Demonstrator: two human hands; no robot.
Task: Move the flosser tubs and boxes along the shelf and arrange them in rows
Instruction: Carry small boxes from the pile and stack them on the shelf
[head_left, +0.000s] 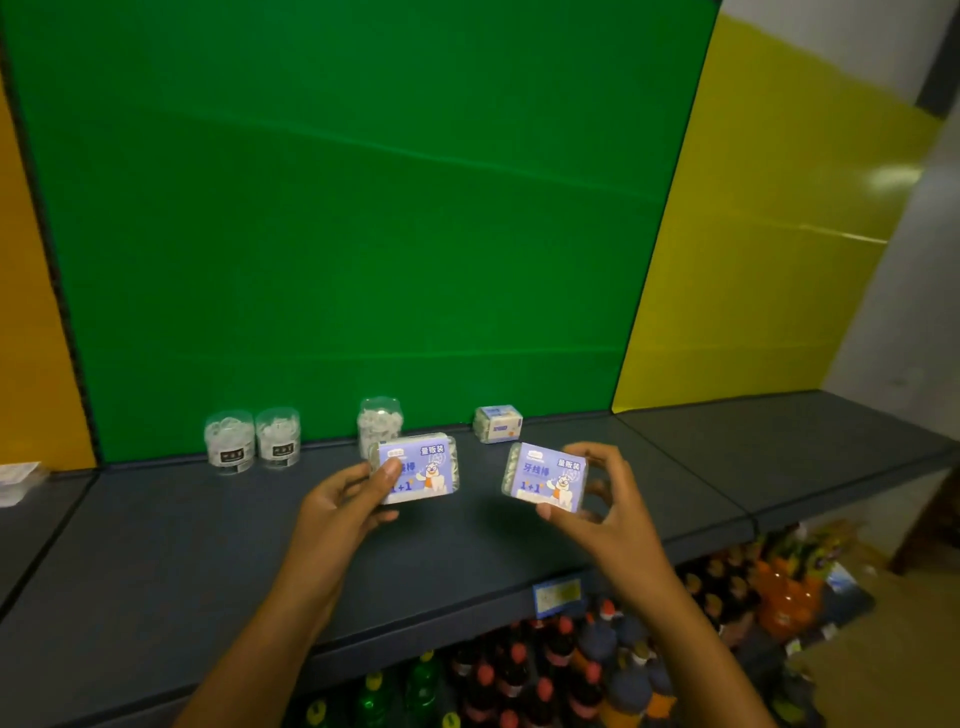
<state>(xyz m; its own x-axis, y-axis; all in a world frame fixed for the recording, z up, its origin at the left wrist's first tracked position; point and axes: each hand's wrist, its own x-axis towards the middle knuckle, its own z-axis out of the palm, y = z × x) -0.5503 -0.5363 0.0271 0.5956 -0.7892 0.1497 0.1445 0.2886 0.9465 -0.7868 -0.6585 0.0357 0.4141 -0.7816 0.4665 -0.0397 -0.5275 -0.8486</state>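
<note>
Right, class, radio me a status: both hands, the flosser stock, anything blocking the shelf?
Left hand grips one purple box; right hand pinches another. Three tubs and a small box stand along the back. No obstruction seen.

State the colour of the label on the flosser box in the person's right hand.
Light purple-blue with white and orange print, on the flosser box in the right hand; head view.

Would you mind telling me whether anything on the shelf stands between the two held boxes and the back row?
Yes: behind the box in the left hand stands a clear tub. Behind the right hand's box, bare shelf shows.
</note>
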